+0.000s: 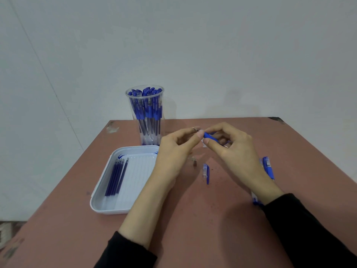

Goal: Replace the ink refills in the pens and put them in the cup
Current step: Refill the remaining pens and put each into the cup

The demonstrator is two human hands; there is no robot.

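- Lying in the white, ribbed plastic tray (pixel 108 211) near the left edge of the matte reddish table (pixel 212 219) are a handful of refills (pixel 116 176). They are thin, straight, dark-blue rods with pale tips, side by side along the tray's left wall. I judge that as many swaps are left to do.
- Just behind the tray, toward the far left corner, stands the tall clear plastic cup (pixel 144 120). It is packed with upright blue-capped pens (pixel 148 101), so much of the job looks done already.
- The left hand (pixel 173 151) is raised over the middle of the table, thumb and forefinger pinching a small silvery metal tip (pixel 194 129).
- The tip sits right at the nose of the pen (pixel 209 136). Whether it is coming off or going on, I cannot tell.
- On the table under the hands lies a small dark part (pixel 195 162), too small to identify. Just beside it is a loose pen cap (pixel 206 172), smooth blue-and-clear plastic with a clip.
- The right hand (pixel 231 147) grips the pen by its blue rubbery sleeve, fingers curled round the barrel behind it.
- Toward the right edge, more blue pens (pixel 268 167) lie partly hidden beneath the right wrist. They probably await new refills.
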